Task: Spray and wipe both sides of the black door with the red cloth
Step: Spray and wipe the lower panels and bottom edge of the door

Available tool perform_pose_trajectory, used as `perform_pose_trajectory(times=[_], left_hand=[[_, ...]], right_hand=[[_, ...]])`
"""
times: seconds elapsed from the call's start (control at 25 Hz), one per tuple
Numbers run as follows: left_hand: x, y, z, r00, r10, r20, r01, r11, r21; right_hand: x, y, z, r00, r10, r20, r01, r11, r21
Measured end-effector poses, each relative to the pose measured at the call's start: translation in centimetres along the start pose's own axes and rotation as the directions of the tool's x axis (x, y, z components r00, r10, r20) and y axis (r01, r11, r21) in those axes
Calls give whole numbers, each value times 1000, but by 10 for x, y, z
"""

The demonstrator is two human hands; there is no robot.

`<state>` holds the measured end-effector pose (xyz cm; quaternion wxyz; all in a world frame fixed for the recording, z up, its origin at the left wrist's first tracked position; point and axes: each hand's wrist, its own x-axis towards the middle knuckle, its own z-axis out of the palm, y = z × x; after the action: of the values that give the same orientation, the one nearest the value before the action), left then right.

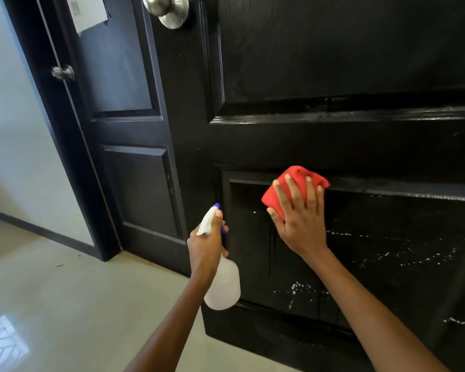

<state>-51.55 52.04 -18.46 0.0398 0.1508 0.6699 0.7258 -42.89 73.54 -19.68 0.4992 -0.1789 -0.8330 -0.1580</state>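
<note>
The black door (pixel 333 63) fills the right of the head view, with raised panels. My right hand (pixel 298 218) presses the red cloth (pixel 273 196) flat against the top left corner of the lower panel, fingers spread and straight. White spray droplets and runs speckle the lower panel to the right of and below the cloth. My left hand (pixel 207 245) grips the neck of a white spray bottle (pixel 224 285) with a blue nozzle, held just left of the door's edge, nozzle pointing up toward the door.
The door's silver knob (pixel 169 9) is at the top. A second black door (pixel 129 130) with a small knob (pixel 63 73) and a taped paper stands behind on the left. Pale glossy tile floor (pixel 65 304) lies at lower left.
</note>
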Motion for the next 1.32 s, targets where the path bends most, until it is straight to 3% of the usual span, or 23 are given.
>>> perform_pose_trajectory(times=[0.24, 0.4, 0.48, 0.6, 0.68, 0.8, 0.88, 1.0, 1.08, 1.16, 1.24, 1.32], left_hand=[[8, -4, -26, 997, 45, -66, -41, 997, 62], [7, -22, -30, 996, 7, -88, 0, 996, 87], [2, -35, -30, 997, -20, -72, 27, 995, 95], [-7, -52, -32, 998, -40, -48, 46, 991, 129], [-10, -55, -34, 998, -42, -52, 49, 989, 141], [-9, -53, -37, 999, -20, -41, 26, 987, 156], [-9, -54, -40, 999, -21, -37, 26, 988, 151], [-11, -63, -42, 996, -59, -73, 67, 991, 118], [-9, -65, -42, 993, -78, -83, 86, 991, 102], [-9, -67, -39, 996, -65, -62, 72, 992, 102], [-9, -70, -34, 998, -54, -32, 58, 991, 124], [-10, -70, -31, 999, -33, -20, 35, 990, 134]], right_hand=[[56, -87, 38, 942, -321, 101, 319, 947, 36], [57, -91, 53, 894, -422, 150, 424, 905, 19], [23, -81, 66, 822, -524, 222, 527, 848, 51], [-53, -73, 90, 604, -669, 432, 697, 707, 120], [-79, -72, 99, 524, -688, 501, 743, 657, 125], [-55, -72, 89, 580, -657, 482, 726, 685, 59], [-22, -69, 71, 713, -584, 387, 632, 775, 4], [30, -59, 46, 912, -395, 113, 401, 915, -38], [40, -55, 41, 963, -270, -5, 269, 962, -47], [11, -55, 51, 955, -297, 9, 298, 953, -49], [-53, -51, 74, 853, -484, 194, 491, 871, 13], [-113, -36, 90, 609, -662, 438, 708, 702, 78]])
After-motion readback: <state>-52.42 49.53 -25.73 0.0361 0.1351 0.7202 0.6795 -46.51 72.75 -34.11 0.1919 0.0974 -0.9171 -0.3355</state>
